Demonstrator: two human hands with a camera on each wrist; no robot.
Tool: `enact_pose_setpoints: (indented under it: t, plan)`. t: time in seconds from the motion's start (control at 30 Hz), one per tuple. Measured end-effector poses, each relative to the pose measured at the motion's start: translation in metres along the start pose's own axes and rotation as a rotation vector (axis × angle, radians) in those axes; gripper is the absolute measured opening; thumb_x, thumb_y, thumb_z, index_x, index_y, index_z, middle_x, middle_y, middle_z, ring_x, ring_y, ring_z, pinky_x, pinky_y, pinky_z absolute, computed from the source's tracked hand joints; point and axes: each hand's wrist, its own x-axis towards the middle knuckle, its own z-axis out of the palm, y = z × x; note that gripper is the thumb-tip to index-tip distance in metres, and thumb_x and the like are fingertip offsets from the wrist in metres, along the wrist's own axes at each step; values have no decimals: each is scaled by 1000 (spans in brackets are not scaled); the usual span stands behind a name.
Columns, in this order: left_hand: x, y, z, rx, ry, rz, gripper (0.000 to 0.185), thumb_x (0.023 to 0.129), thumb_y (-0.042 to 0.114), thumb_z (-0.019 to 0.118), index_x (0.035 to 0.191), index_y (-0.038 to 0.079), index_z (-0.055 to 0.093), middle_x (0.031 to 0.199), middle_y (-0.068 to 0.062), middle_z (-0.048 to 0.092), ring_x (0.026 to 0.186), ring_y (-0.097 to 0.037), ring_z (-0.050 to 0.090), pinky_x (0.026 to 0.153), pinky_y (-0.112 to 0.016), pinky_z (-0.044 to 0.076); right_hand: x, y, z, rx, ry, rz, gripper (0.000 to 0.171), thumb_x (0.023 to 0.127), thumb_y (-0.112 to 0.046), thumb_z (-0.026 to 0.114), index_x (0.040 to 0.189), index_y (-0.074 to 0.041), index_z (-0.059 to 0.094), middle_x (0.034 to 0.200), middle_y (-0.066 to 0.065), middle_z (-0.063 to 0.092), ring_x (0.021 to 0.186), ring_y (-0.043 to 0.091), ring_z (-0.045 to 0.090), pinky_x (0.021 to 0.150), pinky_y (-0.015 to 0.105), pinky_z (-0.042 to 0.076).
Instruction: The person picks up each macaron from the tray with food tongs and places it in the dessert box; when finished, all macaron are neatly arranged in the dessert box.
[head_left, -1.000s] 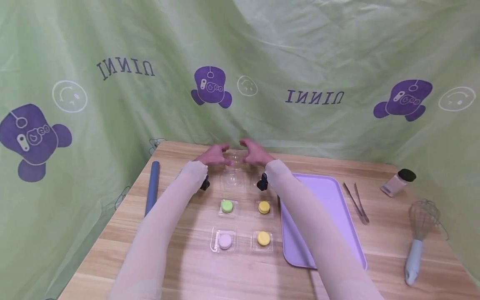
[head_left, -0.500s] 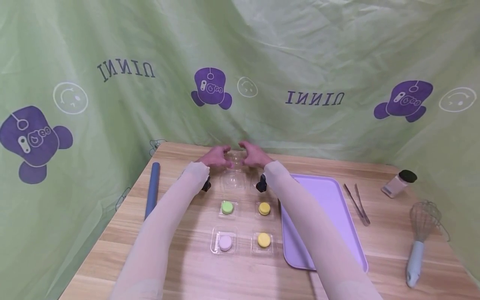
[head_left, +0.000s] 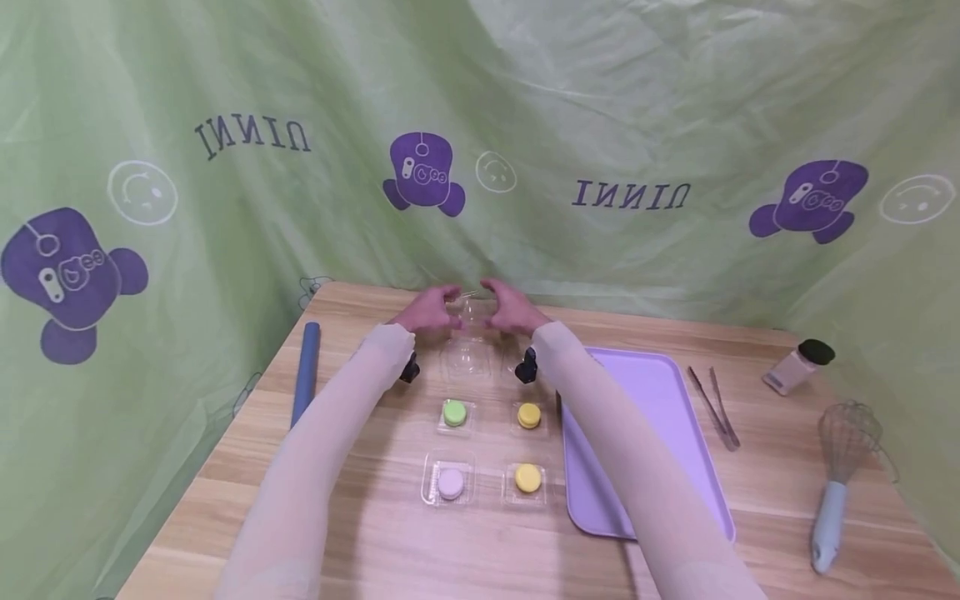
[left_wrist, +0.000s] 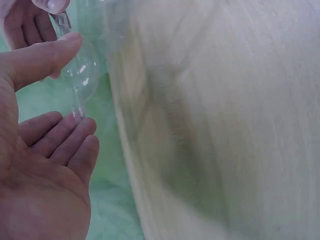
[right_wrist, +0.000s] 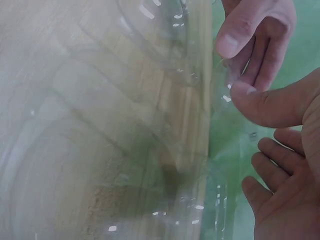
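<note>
At the table's far edge, both hands hold a small clear plastic container [head_left: 471,311] with a round dome. My left hand [head_left: 426,311] grips its left side; in the left wrist view the thumb and fingertips meet the edges beside the dome [left_wrist: 86,70]. From the other side my right hand [head_left: 516,308] holds it, thumb against the plastic in the right wrist view. Nearer lies another clear container [head_left: 467,360]. Closer still, a green macaron [head_left: 454,412], two yellow macarons, one in front [head_left: 527,477], and a lilac macaron [head_left: 451,483] sit in clear trays.
To the right lies a purple tray [head_left: 652,400], partly under the right sleeve. Beyond it are metal tongs [head_left: 716,407], a black-lidded jar [head_left: 798,367] and a whisk [head_left: 832,500]. A blue roll [head_left: 306,373] lies at left. A green curtain [head_left: 480,100] hangs behind the table.
The clear container between the hands has tipped up a little, with its upper edge now showing higher. The hands have barely moved; the macarons and other things stay in place.
</note>
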Motion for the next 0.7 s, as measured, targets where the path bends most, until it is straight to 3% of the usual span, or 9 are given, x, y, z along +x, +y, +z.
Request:
enact_pose_setpoints:
  t: [0.07,0.17,0.3,0.43,0.53,0.6,0.7]
  plan:
    - [-2,2,-3,-11,11,40,93,79,10,80,157,1,30,162,-19,38,148,-36,42,123,-47,39,-2,-1,-2,20,4,-27,91,82,-2,76,159,-10,28,165,12,34,127,31,58,122,51,39]
    - [-9,8,-7,-17,35,86,92,79,10,81,157,2,31,162,-16,38,149,-35,40,124,-46,37,-7,-5,-6,87,-6,-70,91,82,0,76,159,-7,27,165,13,34,150,33,38,124,50,36]
    - [-21,20,-10,-22,66,127,94,79,12,83,158,5,31,163,-14,39,150,-34,38,126,-48,34,-17,-13,-11,181,1,-112,91,81,4,75,158,-6,28,164,16,34,149,34,40,122,48,41]
    - [-33,31,-12,-29,98,156,96,79,14,84,158,7,31,162,-13,40,149,-36,38,125,-50,35,-27,-20,-14,199,51,-164,91,80,5,77,158,-6,30,162,19,37,146,36,43,121,47,42]
    - [-43,39,-15,-84,115,169,98,80,21,85,159,9,29,163,-12,38,150,-35,38,126,-50,34,-37,-26,-16,158,107,-220,92,80,3,78,158,-9,30,159,20,41,145,37,44,121,46,42]
    - [-52,44,-19,-176,114,160,96,84,28,82,160,10,27,163,-12,38,150,-34,38,126,-49,33,-47,-31,-17,87,160,-290,92,81,1,79,158,-10,30,157,18,45,143,36,46,121,44,43]
    - [-64,52,-26,-374,54,141,82,95,37,68,160,7,26,161,-15,41,149,-34,40,127,-49,32,-65,-38,-19,-84,283,-480,92,80,0,81,157,-6,31,156,18,46,143,34,47,122,42,41]
